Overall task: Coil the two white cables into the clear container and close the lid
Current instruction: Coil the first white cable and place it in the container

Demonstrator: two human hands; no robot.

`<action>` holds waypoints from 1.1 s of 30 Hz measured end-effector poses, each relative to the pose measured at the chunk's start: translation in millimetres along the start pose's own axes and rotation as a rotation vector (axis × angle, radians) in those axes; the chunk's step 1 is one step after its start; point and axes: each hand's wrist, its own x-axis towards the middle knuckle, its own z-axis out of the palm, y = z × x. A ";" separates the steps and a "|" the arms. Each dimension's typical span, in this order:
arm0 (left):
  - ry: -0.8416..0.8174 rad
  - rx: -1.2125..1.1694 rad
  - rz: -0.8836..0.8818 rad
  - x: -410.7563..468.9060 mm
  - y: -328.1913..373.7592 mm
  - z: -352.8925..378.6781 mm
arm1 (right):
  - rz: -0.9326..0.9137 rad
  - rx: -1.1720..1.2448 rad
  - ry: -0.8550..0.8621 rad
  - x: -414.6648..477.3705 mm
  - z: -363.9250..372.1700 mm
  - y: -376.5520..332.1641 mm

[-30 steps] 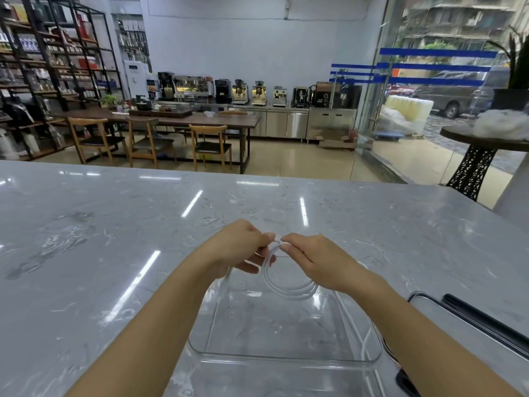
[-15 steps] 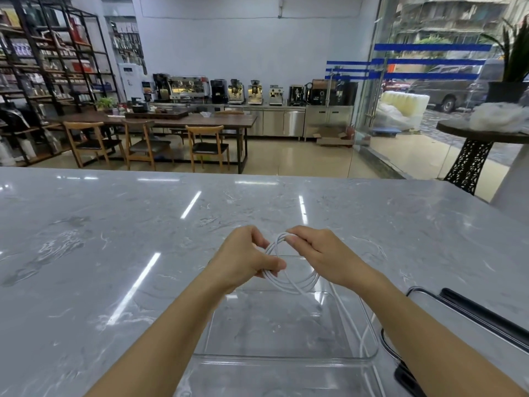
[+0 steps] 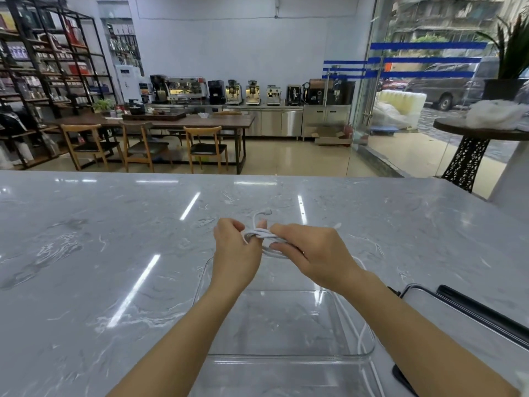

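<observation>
- A clear box (image 3: 286,355) sits low in the middle of the frame on a grey table (image 3: 86,253). Nothing is in the part we can see.
- A lid (image 3: 472,313) lies at the lower right, beside the box.
- A second cable (image 3: 359,333) runs along the box's right side.
- Above the box's far edge, the left hand (image 3: 236,253) and right hand (image 3: 315,253) pinch a coiled cable (image 3: 262,233) between them, fingers closed on it.
- One cable end pokes up behind the hands.
</observation>
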 end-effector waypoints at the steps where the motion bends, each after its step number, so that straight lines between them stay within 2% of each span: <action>1: -0.044 -0.051 -0.077 3.0 0.2 -2.7 | -0.073 -0.055 0.014 0.4 -0.5 0.7; 4: -0.301 -0.397 -0.334 6.0 3.0 -16.4 | -0.249 -0.207 0.072 -3.5 0.4 8.8; 5: -0.355 -0.579 -0.424 6.9 1.6 -22.0 | -0.286 -0.257 0.081 -5.9 0.9 11.6; 7: -0.386 -0.900 -0.587 8.5 0.1 -32.2 | -0.325 -0.337 0.087 -11.7 2.7 15.4; 8: -0.394 -0.957 -0.630 9.9 -0.3 -36.0 | -0.336 -0.352 0.085 -14.2 3.7 16.1; 9: -0.406 -0.908 -0.635 10.2 0.3 -37.9 | -0.346 -0.356 0.080 -16.0 4.6 16.4; 11: -0.418 -0.654 -0.575 8.2 -1.1 -37.6 | -0.362 -0.346 0.072 -18.6 6.2 16.5; 13: -0.404 -0.540 -0.529 6.8 -3.5 -33.9 | -0.357 -0.331 0.071 -20.7 7.7 15.6; 19: -0.236 -0.572 -0.396 2.8 -6.4 -29.1 | -0.175 -0.329 -0.015 -30.6 13.6 14.5; 23: -0.152 -0.649 -0.387 -0.3 -2.4 -23.4 | 0.077 -0.200 0.220 -27.8 14.1 8.8; 25: -0.129 -0.681 -0.388 -2.2 -1.7 -19.6 | 0.181 -0.211 0.276 -23.7 14.5 7.1; 30: -0.169 -0.569 -0.296 -9.5 -2.1 -10.1 | 0.318 -0.328 0.117 -17.5 18.9 3.2; 33: -0.216 -0.497 -0.188 -13.0 -2.2 -5.9 | 0.432 -0.260 0.029 -14.6 23.6 1.9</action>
